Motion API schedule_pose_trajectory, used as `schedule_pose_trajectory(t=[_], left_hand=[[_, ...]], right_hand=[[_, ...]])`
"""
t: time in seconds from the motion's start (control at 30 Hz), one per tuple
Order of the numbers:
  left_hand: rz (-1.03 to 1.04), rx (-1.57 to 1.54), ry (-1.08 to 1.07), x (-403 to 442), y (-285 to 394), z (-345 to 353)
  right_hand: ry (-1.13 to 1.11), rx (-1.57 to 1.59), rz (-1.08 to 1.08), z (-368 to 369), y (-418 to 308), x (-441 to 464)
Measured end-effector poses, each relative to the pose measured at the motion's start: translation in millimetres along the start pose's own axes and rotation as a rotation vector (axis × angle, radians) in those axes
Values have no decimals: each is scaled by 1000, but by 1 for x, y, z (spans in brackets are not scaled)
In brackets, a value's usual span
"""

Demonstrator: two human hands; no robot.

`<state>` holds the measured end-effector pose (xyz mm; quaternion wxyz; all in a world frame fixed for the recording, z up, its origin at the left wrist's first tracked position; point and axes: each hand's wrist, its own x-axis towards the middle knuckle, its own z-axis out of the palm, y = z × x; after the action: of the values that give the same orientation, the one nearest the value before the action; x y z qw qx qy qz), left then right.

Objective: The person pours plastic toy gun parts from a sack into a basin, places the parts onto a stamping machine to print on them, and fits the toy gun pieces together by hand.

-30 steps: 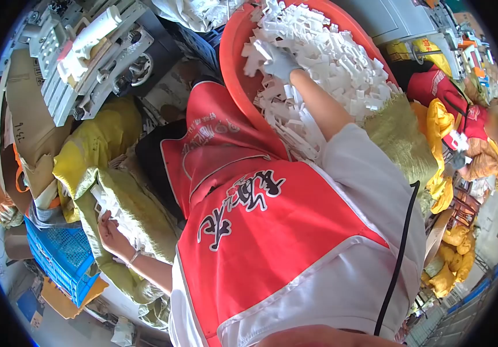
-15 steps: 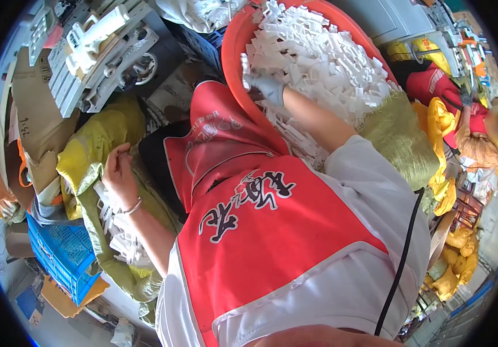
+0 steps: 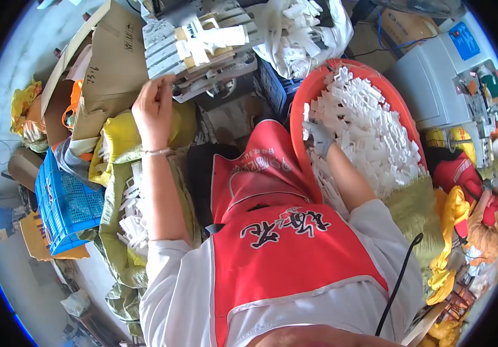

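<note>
My left hand, bare with a bracelet at the wrist, is raised near the left edge of a slatted metal machine. Its fingers are bent together; whatever they might hold is hidden. On the machine lies a white plastic part. My right hand, in a grey glove, is at the left inner side of a red tub heaped with white plastic pieces. A small white piece is at its curled fingertips. Below my left forearm, an open green woven sack holds more white pieces.
A cardboard box and a blue crate stand at the left. A white bag of pieces is behind the tub. A grey machine stands at the back right. Another person in red is at the far right.
My left hand has risen from the green sack to the machine's edge. My right hand has drawn back from the heap to the tub's left side. The view has turned toward the left.
</note>
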<state>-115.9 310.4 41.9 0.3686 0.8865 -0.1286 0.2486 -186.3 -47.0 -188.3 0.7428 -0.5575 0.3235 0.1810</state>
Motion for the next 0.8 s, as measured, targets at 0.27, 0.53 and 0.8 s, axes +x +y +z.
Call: schedule_pose_trajectory(t=[0.27, 0.53, 0.8], left_hand=[[217, 62, -199, 74, -19, 21], [48, -331, 86, 56, -38, -1], [-214, -342, 226, -34, -88, -65]], right_hand=[[-143, 58, -673, 11, -75, -43], [-305, -392, -1213, 97, -200, -77], [-247, -1369, -1641, 191, -242, -64]])
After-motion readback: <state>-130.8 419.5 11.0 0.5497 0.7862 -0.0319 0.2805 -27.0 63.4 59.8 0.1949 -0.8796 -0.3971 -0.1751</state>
